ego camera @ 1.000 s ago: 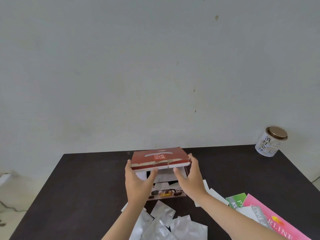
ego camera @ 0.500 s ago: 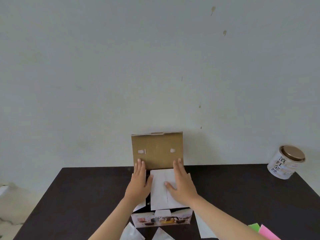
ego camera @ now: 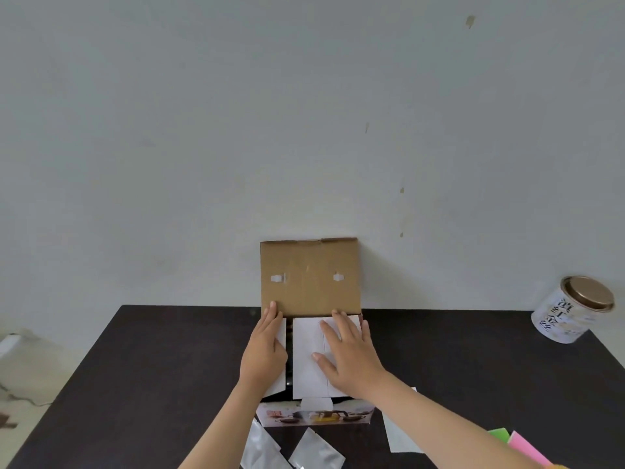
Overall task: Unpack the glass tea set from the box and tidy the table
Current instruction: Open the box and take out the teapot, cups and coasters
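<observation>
- We see a dark table [ego camera: 152, 384] filling the lower half of the frame, against a pale wall [ego camera: 236, 113] that takes the upper half.
- The box [ego camera: 314, 416] sits at lower centre on the table; its brown cardboard lid [ego camera: 309, 277] stands upright, flipped open toward the wall.
- White inner flaps [ego camera: 306, 357] cover the box opening, so we cannot tell what is inside.
- Left hand [ego camera: 263, 350] lies flat, fingers spread a little, on the left flap; fingertips touch the lower edge of the lid. Gripping nothing.
- Right hand [ego camera: 348, 353] lies flat and splayed on the right flap, pressing on it, not closed round anything.
- The two hands are apart, with a strip of white flap between them.
- A white tin [ego camera: 568, 311] with a bronze top sits tilted at the right edge of the frame, well apart from the box.
- Silver foil packets [ego camera: 294, 451] lie at bottom centre, just in front of the box.
- A white sheet [ego camera: 400, 434] lies lower right beside the box.
- Pink and green pads [ego camera: 517, 445] peek in at the bottom right corner.
</observation>
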Demonstrator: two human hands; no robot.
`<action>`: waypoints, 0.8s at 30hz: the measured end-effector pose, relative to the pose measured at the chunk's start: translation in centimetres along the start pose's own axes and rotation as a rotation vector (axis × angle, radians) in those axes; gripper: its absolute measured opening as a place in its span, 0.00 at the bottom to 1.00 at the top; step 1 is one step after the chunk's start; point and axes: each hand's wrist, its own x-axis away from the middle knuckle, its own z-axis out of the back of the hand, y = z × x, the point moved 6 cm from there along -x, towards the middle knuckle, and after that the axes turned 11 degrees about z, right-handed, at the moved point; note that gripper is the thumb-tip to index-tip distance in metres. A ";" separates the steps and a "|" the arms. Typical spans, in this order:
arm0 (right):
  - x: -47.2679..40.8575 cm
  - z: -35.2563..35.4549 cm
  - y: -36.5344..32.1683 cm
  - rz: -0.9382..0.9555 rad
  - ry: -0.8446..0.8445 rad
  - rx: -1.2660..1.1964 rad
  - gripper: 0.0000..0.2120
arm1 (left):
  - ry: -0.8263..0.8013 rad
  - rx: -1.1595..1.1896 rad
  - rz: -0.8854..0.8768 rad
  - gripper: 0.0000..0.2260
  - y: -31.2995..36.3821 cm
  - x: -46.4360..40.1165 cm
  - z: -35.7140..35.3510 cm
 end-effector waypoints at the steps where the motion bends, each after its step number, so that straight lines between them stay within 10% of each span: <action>1: -0.1 0.1 -0.3 0.045 -0.013 0.006 0.40 | -0.001 0.011 0.000 0.26 0.0 0.0 0.0; 9: -1.7 0.9 -2.2 0.554 -0.130 0.217 0.27 | 0.003 0.070 0.014 0.25 -0.3 -0.1 0.2; 24: -1.8 8.3 -3.1 0.567 -0.062 0.199 0.14 | -0.003 0.052 0.022 0.27 -0.4 -0.3 0.1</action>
